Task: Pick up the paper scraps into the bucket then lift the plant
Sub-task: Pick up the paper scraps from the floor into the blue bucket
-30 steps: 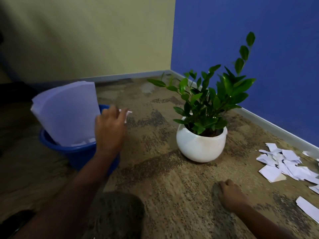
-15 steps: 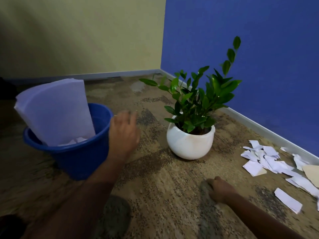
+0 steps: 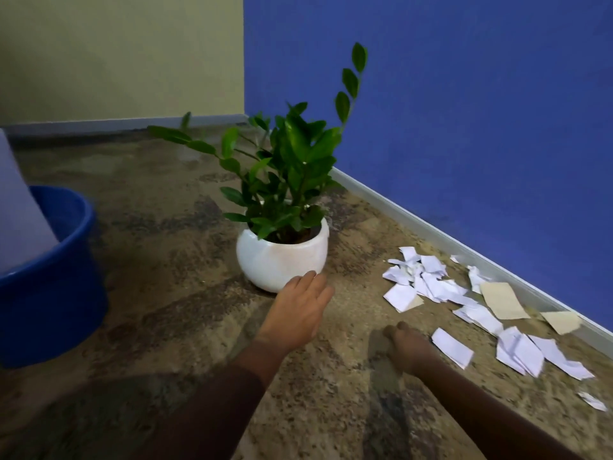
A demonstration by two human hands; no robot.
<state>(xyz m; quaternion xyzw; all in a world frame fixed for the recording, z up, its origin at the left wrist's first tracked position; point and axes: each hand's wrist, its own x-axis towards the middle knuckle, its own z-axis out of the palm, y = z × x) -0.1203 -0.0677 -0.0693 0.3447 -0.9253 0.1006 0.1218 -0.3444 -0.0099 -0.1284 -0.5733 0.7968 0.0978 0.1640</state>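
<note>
The left hand (image 3: 298,310) is flat and empty, fingers straight, at lower centre. A second ago it was at the bucket (image 3: 53,293) rim with a scrap; it has since swung across and now sits just in front of the pot (image 3: 278,260), touching or not I cannot tell. The right hand (image 3: 404,346) is curled with its knuckles on the floor (image 3: 172,260), propping as before, seemingly holding nothing. The plant (image 3: 292,167) stands upright at centre. The scraps (image 3: 428,283) are scattered at lower right by the skirting, well apart from the bucket at the left edge. One drop looks done, but many scraps remain, so lifting the plant seems premature.
</note>
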